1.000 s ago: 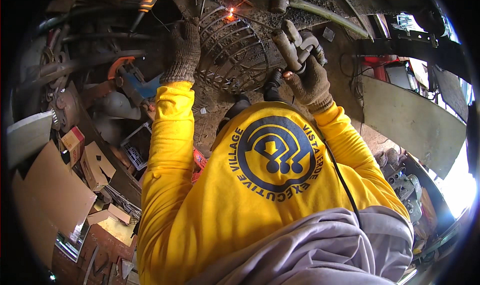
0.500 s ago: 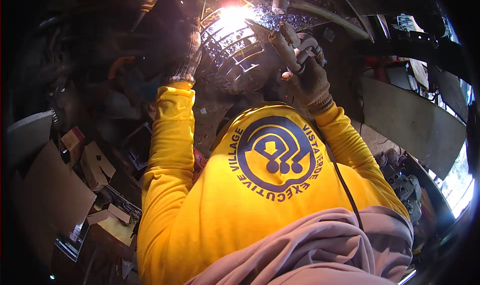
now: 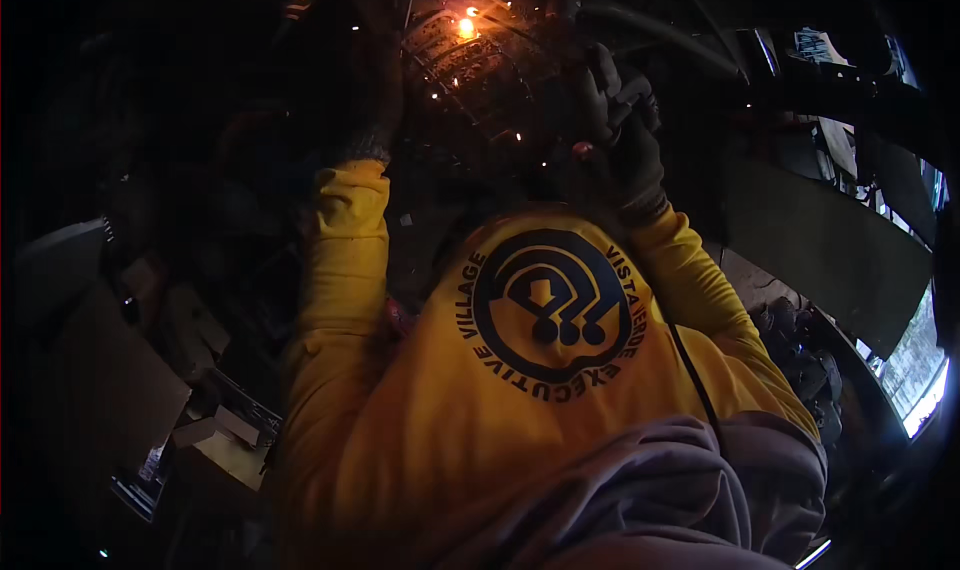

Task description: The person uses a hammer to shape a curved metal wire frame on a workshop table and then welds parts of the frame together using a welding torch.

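Observation:
My gloved right hand (image 3: 637, 158) is closed round a welding electrode holder (image 3: 603, 88), at the upper right of centre. The electrode itself is lost in the dark. A curved metal grille (image 3: 480, 80) lies ahead between my hands, barely lit. On its far part a small weld spot (image 3: 467, 27) glows orange, with sparks scattered round it. My gloved left hand (image 3: 378, 105) is at the grille's left edge; its fingers are hidden in shadow, so I cannot tell whether it grips the grille. Both forearms wear yellow sleeves.
Cut-open cardboard boxes (image 3: 225, 450) stand at the lower left. A large flat panel (image 3: 825, 245) leans at the right, beside bright daylight. Dark metal parts (image 3: 805, 355) sit below the panel. A pipe (image 3: 660, 32) slants beyond my right hand.
The bright white welding arc has gone out, leaving an orange glow and sparks. The whole scene has darkened. The electrode holder has shifted slightly right, away from the glowing spot.

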